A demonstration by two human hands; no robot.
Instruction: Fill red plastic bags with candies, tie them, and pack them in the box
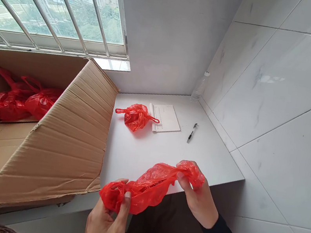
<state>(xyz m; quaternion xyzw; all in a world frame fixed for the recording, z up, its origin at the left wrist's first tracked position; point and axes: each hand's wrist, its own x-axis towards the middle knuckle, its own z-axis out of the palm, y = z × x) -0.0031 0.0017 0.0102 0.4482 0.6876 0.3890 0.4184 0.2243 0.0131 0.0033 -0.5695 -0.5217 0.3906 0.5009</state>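
Note:
A crumpled red plastic bag (pixel 151 185) is stretched between both my hands over the front edge of the white counter (pixel 149 151). My left hand (pixel 106 223) pinches its lower left end with closed fingers. The bag's upper right end is gripped by my right hand (pixel 198 197), also closed. A second red bag (pixel 136 116), knotted with its handles sticking out, lies farther back on the counter.
A large open cardboard box (pixel 51 135) stands at the left and holds two tied red bags (pixel 23 100). A paper sheet (pixel 165 118), a black pen (pixel 191 132) and a clear plastic bottle (pixel 199 88) lie near the tiled wall. A barred window is behind the box.

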